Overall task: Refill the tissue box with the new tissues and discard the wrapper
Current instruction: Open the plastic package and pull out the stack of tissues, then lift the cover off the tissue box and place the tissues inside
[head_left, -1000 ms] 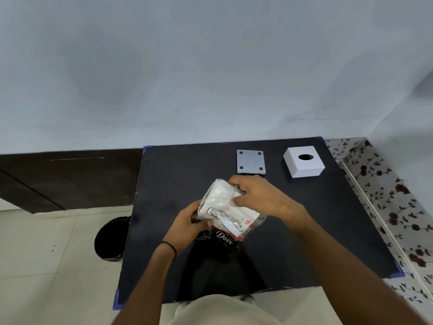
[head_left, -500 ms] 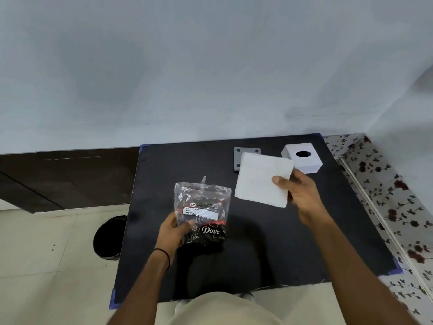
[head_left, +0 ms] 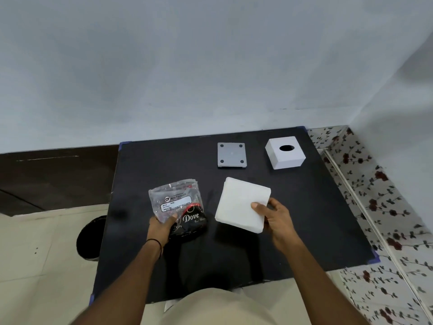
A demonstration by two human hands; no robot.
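My right hand (head_left: 275, 218) grips a square white stack of tissues (head_left: 241, 204) by its near right corner, just above the black table (head_left: 304, 219). My left hand (head_left: 161, 227) holds the empty clear-and-black plastic wrapper (head_left: 179, 207) by its lower left side, to the left of the stack. The white tissue box cover (head_left: 284, 156) with a round hole on top stands at the far right of the table. Its grey square base plate (head_left: 231, 154) lies flat to the left of the cover.
A black waste bin (head_left: 90, 238) stands on the tiled floor left of the table. The wall runs behind the table, and a flower-patterned ledge (head_left: 375, 195) borders its right side. A dark wooden panel (head_left: 54, 179) lies at the left.
The tissue stack came out of the wrapper in my right hand, swung right toward the box, and has now come lower and nearer. My left hand kept the emptied wrapper.
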